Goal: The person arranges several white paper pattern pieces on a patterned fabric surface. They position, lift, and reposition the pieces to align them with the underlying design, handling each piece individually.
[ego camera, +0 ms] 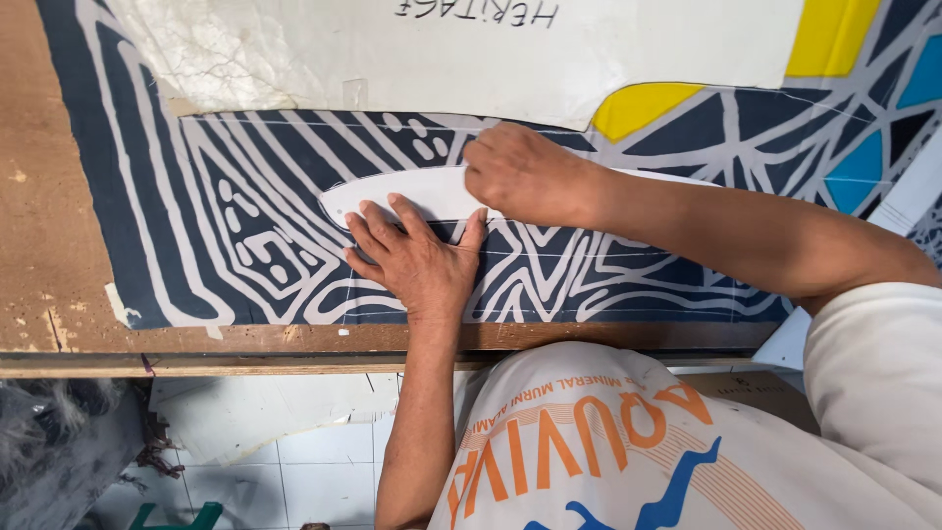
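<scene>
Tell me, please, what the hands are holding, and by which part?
The left hand presses flat on the left end of the white template, pinning it to the fabric. The right hand rests on its middle; any tool is hidden.

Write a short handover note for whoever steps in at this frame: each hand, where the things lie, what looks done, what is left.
Left hand: flat, fingers spread, pressing the white paper template onto the patterned fabric.
Right hand: closed over the template's upper edge; any tool in it is hidden.
Fabric lies flat on the wooden table; a large cream pattern sheet covers its far side.
Done: template placed, held.
Left: no outline or cut visible yet.
</scene>
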